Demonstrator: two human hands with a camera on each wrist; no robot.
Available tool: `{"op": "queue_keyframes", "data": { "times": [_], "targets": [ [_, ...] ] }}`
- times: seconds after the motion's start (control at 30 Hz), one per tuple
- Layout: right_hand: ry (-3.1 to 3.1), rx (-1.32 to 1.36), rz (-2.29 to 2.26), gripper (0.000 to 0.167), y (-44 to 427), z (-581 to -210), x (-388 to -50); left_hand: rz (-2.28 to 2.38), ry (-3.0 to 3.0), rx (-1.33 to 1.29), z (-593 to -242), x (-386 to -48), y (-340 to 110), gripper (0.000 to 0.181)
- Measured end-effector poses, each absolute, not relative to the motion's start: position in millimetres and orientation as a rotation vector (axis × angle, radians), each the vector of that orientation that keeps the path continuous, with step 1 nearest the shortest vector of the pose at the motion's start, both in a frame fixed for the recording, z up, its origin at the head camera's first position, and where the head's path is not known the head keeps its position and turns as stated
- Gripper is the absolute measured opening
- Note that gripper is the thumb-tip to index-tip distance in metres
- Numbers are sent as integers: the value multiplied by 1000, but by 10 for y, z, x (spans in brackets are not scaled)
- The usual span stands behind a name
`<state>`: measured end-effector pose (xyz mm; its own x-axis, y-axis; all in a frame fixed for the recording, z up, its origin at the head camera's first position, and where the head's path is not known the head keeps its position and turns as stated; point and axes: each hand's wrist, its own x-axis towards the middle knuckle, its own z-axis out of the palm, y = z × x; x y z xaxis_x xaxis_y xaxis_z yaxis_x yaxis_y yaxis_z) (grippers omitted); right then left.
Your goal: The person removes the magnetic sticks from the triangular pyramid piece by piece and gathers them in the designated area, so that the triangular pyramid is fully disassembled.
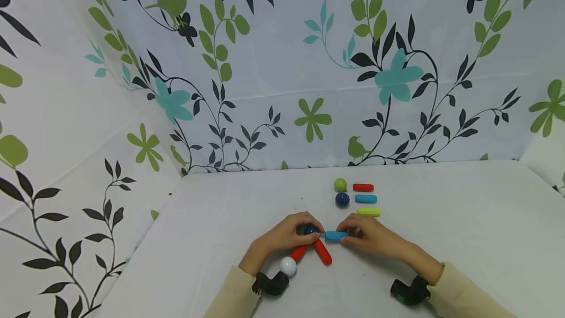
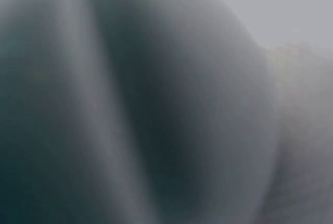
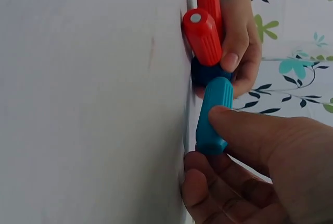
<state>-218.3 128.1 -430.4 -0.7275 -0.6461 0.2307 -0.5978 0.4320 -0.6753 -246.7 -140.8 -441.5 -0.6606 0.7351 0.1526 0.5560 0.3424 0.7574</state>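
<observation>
My left hand grips a dark blue ball low over the white table. Two red magnetic rods spread from that ball: one red rod points toward the front right, the other red rod runs to a white ball. Between thumb and fingers, my right hand pinches a light blue rod. In the right wrist view, this ridged blue rod has its far end close to the dark blue ball; whether they touch I cannot tell. The left wrist view is a dark blur.
Behind the right hand lie a green ball, another dark blue ball, a red rod, a blue rod and a yellow-green rod. A patterned curtain hangs beyond the table.
</observation>
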Motion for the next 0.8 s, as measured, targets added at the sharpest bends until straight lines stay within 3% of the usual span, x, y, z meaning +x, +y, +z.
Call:
{"op": "queue_keyframes", "data": {
  "times": [0.8],
  "targets": [
    [2748,-1027,-1138,26,1778,-4233,-2174,1252,2329,1130,-4444,-2487,-1468,29]
  ]
}}
